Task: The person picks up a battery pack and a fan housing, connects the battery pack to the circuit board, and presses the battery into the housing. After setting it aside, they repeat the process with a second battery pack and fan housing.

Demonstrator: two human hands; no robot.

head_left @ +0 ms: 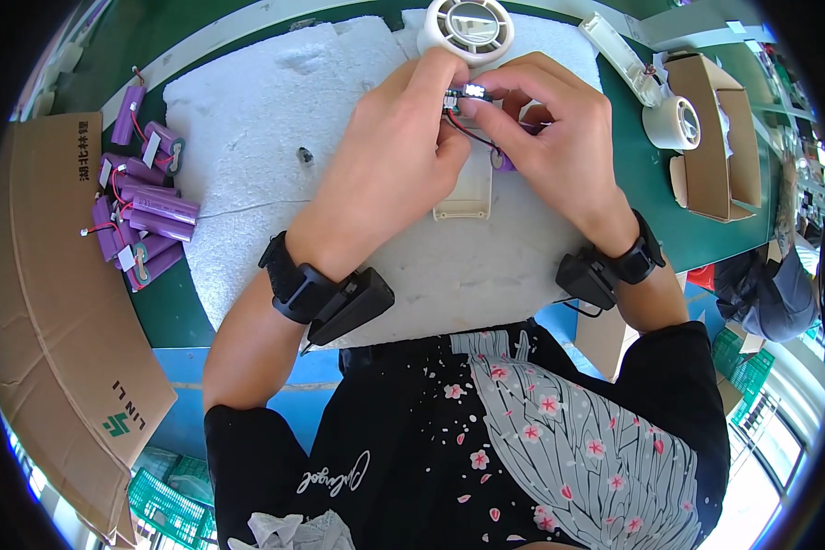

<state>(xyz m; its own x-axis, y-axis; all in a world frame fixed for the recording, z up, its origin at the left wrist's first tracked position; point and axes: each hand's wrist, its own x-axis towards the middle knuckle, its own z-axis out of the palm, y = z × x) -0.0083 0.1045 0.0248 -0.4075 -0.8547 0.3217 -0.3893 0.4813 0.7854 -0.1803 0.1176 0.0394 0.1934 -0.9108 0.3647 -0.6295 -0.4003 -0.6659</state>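
A small circuit board (473, 92) with bright white spots, perhaps lit lamps, is pinched between my two hands. My left hand (390, 137) is closed at its left end, where a small white connector shows. From there a red and a black wire (472, 134) run down to a purple battery cell (501, 159), partly hidden under my right hand (564, 137). The right thumb and forefinger are closed on the board's right end. Just beyond the hands lies a cream round fan head (468, 29). Below them rests an open cream handle shell (464, 194), its upper part covered.
A white foam sheet (238, 119) covers the green table. Several purple battery cells (160, 203) with wires are heaped at left, beside a large cardboard box (55, 302). At right lie another cream fan (671, 124), its open handle (619, 57) and an open carton (717, 137).
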